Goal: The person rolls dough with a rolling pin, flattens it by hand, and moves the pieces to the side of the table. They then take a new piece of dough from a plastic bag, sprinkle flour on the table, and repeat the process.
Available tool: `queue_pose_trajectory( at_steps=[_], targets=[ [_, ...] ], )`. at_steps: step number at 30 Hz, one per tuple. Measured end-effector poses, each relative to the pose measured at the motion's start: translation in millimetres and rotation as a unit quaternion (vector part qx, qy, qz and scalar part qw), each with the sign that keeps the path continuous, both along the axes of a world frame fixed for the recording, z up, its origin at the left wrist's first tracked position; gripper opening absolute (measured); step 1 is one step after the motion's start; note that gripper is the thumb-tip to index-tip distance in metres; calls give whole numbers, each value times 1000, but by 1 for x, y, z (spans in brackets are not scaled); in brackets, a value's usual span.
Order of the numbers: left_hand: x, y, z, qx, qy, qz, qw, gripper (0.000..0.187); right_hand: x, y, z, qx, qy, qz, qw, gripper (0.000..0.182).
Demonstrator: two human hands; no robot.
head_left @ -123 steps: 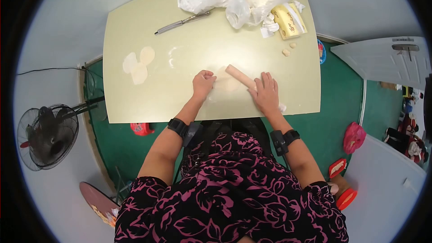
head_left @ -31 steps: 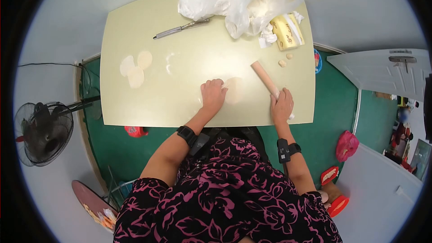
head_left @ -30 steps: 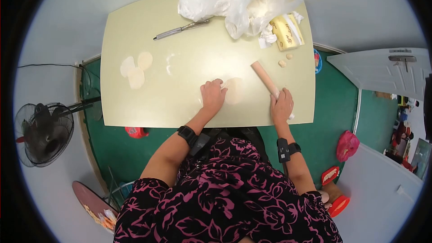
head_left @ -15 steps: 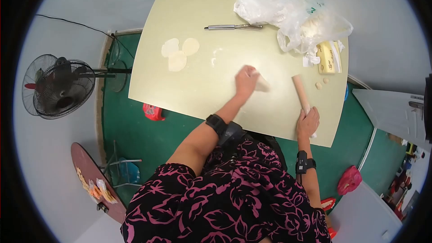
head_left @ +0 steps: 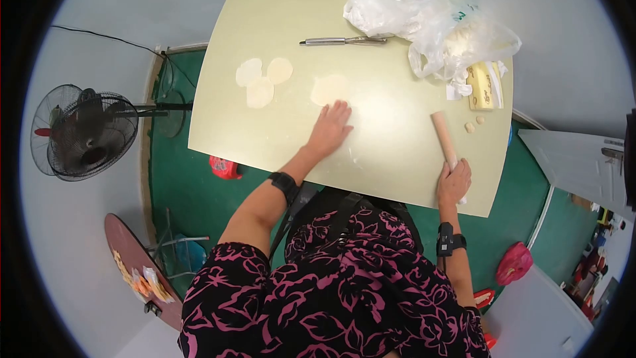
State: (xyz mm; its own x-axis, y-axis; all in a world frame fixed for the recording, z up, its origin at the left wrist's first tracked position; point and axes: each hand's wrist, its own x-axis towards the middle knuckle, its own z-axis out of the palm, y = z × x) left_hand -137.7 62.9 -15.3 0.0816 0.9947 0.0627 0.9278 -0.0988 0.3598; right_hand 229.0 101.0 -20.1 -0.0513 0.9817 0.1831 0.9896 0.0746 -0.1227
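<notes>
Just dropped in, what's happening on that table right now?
A person is rolling dough rounds on a pale table. The left hand lies flat, fingertips at a freshly rolled round, set near three finished rounds. The right hand grips the near end of the rolling pin. Two small dough lumps, a knife and plastic bags lie farther back.

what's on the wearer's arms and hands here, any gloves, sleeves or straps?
No gloves: the left hand and right hand are bare. Each wrist carries a black strap with a small boxy black unit, the left wrist band and the right wrist band. Forearms are uncovered; short sleeves of a black garment with pink floral print end around the elbows.
</notes>
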Motion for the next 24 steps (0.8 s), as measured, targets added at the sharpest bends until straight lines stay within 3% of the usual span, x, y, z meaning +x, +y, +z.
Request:
queue_pose_trajectory(
  at_steps=[5,8,11,15,18,22,24],
  targets=[
    [5,8,5,-16,-2,93,996,67,-2,5,0,-2,-2,-5,1000,39],
    [-7,37,6,-56,82,31,995,73,-3,6,0,0,-2,-1,1000,38],
    [-20,58,-2,-80,110,76,988,77,-2,7,0,-6,2,-3,1000,38],
    [-29,65,-16,-70,88,263,958,84,0,6,2,3,9,5,1000,37],
    [3,63,-25,-63,103,243,963,87,-2,7,2,5,15,5,1000,37],
    [73,30,-1,-115,85,-79,987,86,-3,7,3,1,17,3,1000,37],
    [79,20,0,-106,37,-150,982,84,-4,7,4,2,20,3,1000,36]
  ],
)
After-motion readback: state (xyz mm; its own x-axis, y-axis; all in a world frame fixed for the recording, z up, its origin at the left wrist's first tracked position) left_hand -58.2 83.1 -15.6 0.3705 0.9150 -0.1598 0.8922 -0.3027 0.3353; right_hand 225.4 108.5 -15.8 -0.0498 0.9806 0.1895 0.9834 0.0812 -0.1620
